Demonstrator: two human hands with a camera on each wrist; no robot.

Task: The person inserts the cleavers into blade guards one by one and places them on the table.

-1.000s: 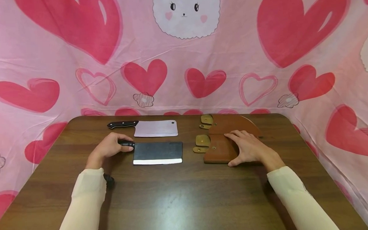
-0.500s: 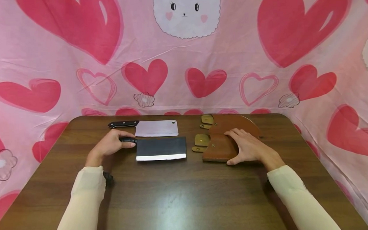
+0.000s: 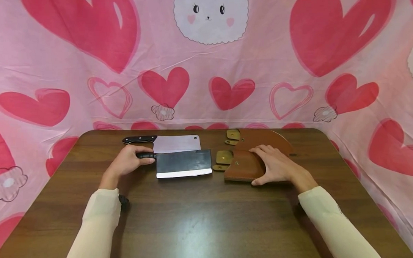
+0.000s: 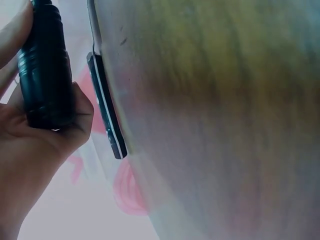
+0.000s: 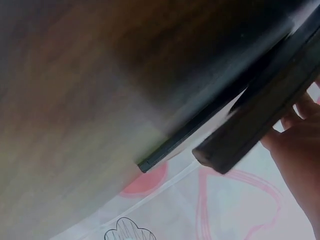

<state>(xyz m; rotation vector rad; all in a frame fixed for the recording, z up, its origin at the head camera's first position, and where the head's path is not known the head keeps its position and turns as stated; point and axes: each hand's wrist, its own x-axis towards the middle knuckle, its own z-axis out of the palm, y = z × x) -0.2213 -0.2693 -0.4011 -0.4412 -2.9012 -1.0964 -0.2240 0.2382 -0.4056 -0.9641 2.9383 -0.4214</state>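
My left hand (image 3: 127, 161) grips the black handle (image 4: 47, 75) of a dark-bladed cleaver (image 3: 182, 162). Its bright cutting edge faces my side, and the blade slightly overlaps a silver cleaver (image 3: 177, 142) behind it. With thumb and fingers across its width, my right hand (image 3: 276, 166) holds the nearer brown leather knife sheath (image 3: 243, 165). That sheath's edge stands off the table in the right wrist view. Its flap and strap point left, towards the dark blade, with a small gap between. Part of the sheath is hidden under my hand.
A second brown leather sheath (image 3: 261, 138) lies behind the held one. The silver cleaver's black handle (image 4: 106, 105) points left on the table. Everything is on a brown wooden table (image 3: 203, 220), with a pink heart-patterned cloth (image 3: 197, 57) hanging behind it.
The dark cleaver has lifted and moved right and slightly back, closer to the held sheath. The held sheath has shifted a little left. The silver cleaver and the rear sheath stay put.
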